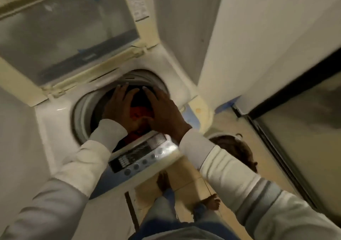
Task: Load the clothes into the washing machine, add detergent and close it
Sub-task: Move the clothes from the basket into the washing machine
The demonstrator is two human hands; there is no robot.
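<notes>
A white top-loading washing machine (55, 121) stands below me with its lid (66, 34) raised and tilted back. Red and dark clothes (141, 111) lie in the round drum. My left hand (118, 105) and my right hand (164, 110) are both over the drum mouth, fingers spread and straight, palms down on the clothes. The control panel (142, 156) with round buttons sits at the machine's front edge, under my forearms. No detergent is in view.
A white basket (219, 135) with dark brownish clothes (238, 149) stands on the tiled floor right of the machine. A white wall and a dark-framed glass door (295, 129) are on the right. My bare feet (212, 202) are in front of the machine.
</notes>
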